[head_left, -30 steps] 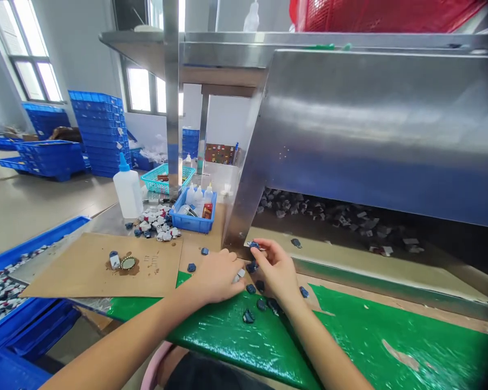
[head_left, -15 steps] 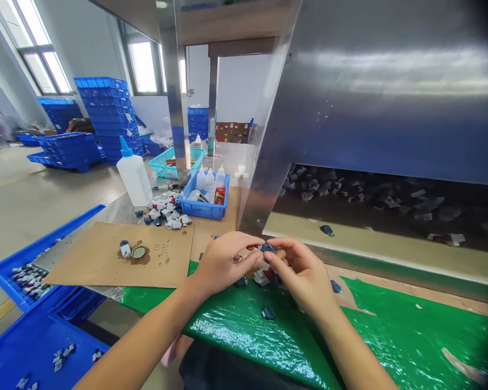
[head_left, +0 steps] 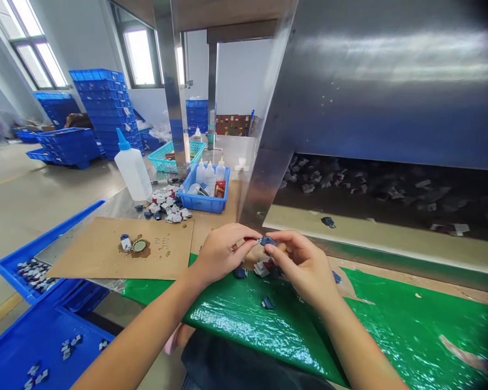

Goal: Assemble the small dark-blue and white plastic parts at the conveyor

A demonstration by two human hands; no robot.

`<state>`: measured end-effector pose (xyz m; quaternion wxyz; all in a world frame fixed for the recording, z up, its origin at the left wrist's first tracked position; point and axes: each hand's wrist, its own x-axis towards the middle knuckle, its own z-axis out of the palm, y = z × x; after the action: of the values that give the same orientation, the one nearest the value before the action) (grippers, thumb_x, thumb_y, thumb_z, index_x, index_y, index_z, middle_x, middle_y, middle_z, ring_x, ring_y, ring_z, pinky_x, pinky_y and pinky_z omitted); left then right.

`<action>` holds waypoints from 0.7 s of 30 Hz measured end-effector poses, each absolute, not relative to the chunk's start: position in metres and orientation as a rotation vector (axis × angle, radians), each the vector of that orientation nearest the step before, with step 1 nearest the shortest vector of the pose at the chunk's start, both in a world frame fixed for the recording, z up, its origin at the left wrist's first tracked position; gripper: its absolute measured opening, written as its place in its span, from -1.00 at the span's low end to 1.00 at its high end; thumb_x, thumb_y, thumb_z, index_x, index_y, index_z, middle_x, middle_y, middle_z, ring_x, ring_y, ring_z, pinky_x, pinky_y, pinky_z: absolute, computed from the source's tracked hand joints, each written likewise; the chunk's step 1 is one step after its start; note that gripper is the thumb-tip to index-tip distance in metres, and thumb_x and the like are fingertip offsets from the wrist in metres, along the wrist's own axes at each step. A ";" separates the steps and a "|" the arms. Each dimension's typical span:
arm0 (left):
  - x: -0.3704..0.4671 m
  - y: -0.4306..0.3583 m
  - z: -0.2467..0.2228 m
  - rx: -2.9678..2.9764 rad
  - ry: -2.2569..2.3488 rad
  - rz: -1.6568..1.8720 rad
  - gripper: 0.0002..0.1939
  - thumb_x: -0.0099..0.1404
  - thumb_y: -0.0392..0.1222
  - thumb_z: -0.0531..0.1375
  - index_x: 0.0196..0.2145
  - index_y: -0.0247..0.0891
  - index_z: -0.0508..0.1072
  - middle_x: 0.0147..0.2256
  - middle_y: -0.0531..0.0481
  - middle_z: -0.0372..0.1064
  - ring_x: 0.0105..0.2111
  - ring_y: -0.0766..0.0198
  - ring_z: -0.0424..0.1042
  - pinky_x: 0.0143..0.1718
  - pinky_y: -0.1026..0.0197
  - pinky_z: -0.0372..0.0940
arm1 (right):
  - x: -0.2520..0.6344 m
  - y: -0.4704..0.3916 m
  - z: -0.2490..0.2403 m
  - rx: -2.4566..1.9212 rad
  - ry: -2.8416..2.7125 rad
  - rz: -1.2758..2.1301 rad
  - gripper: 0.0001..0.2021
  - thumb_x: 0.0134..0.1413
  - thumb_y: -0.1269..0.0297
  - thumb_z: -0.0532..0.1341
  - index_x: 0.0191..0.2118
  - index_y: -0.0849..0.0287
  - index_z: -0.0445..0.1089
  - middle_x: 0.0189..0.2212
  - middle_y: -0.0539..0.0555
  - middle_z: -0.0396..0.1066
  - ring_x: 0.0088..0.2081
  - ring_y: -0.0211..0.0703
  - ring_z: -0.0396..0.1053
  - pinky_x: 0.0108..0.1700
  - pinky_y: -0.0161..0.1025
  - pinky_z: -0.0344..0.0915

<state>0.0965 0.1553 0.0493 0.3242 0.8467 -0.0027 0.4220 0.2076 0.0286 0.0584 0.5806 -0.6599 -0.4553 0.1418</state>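
Green covering (head_left: pixel 244 325): spreading over the tabletop (head_left: pixel 117 207), lower and nearer the person than the dark blue piece (head_left: pixel 268 241).
Loose dark piece (head_left: pixel 267 303), one: lying on that covering, nearer the person than the dark blue piece.
Right hand (head_left: pixel 303 265): meeting the dark blue piece from its right, pinching it between thumb and bent fingers, the gap being no wider than the piece.
Left hand (head_left: pixel 219 252): meeting it from its left, thumb and forefinger nearly together, pinching at its left end; whether a separate pale bit is sitting there is too small to tell.
Dark blue piece: hanging above the tabletop between both hands, its longer side apparently running left to right; both hands are touching it, neither being nearer.
White-and-maroon piece (head_left: pixel 262 268): lying beneath it.
Cardboard sheet (head_left: pixel 89 249): lying well to its left, bearing a round cap (head_left: pixel 139 246).
Small blue tray (head_left: pixel 203 204): standing beyond it, leftward.
Metal hopper (head_left: pixel 390 103): sloping beyond it, rightward.
Stacked crates (head_left: pixel 106 111): rising far beyond it, leftward.
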 end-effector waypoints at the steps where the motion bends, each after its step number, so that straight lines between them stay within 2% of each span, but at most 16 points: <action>1: 0.097 0.155 0.049 2.217 -0.008 1.096 -0.86 0.24 -0.32 0.11 -0.28 -0.27 0.47 -0.31 -0.02 0.46 -0.30 0.32 0.41 -0.20 0.32 0.31 | 0.208 0.029 0.058 -1.542 -1.071 0.335 -0.81 -0.04 0.19 0.23 -0.29 0.16 0.35 -0.66 -0.07 0.24 -0.61 -0.28 0.20 -0.60 -0.33 0.11; 6: 0.098 0.155 0.046 2.051 0.147 0.934 -0.85 0.19 -0.25 0.16 -0.25 -0.26 0.46 -0.33 0.00 0.46 -0.36 0.33 0.42 -0.39 0.37 0.31 | 0.210 0.028 0.054 -1.573 -1.090 0.306 -0.80 -0.03 0.18 0.22 -0.28 0.16 0.34 -0.66 -0.08 0.23 -0.62 -0.29 0.19 -0.59 -0.33 0.11; 12: 0.099 0.154 0.048 1.983 0.193 0.855 -0.86 0.17 -0.21 0.17 -0.31 -0.29 0.46 -0.35 0.01 0.46 -0.35 0.33 0.42 -0.28 0.34 0.31 | 0.212 0.029 0.050 -1.606 -1.123 0.274 -0.78 -0.01 0.17 0.21 -0.24 0.15 0.33 -0.65 -0.09 0.25 -0.61 -0.29 0.19 -0.56 -0.33 0.12; 17: 0.097 0.153 0.049 2.039 0.211 0.874 -0.87 0.16 -0.25 0.15 -0.33 -0.29 0.47 -0.39 0.03 0.45 -0.44 0.36 0.39 -0.50 0.41 0.25 | 0.211 0.029 0.053 -1.622 -1.139 0.268 -0.80 -0.01 0.18 0.20 -0.26 0.16 0.34 -0.66 -0.08 0.26 -0.62 -0.30 0.18 -0.56 -0.33 0.11; 21: 0.097 0.154 0.049 2.038 0.211 0.878 -0.87 0.14 -0.28 0.15 -0.34 -0.28 0.47 -0.42 0.05 0.44 -0.49 0.41 0.35 -0.54 0.44 0.22 | 0.210 0.029 0.055 -1.644 -1.147 0.256 -0.81 -0.01 0.19 0.20 -0.27 0.16 0.34 -0.67 -0.08 0.26 -0.62 -0.29 0.18 -0.56 -0.32 0.12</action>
<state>0.0969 0.1536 0.0486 0.4403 0.8208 0.0848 0.3537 0.2098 0.0290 0.0546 0.5315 -0.6892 -0.4806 0.1073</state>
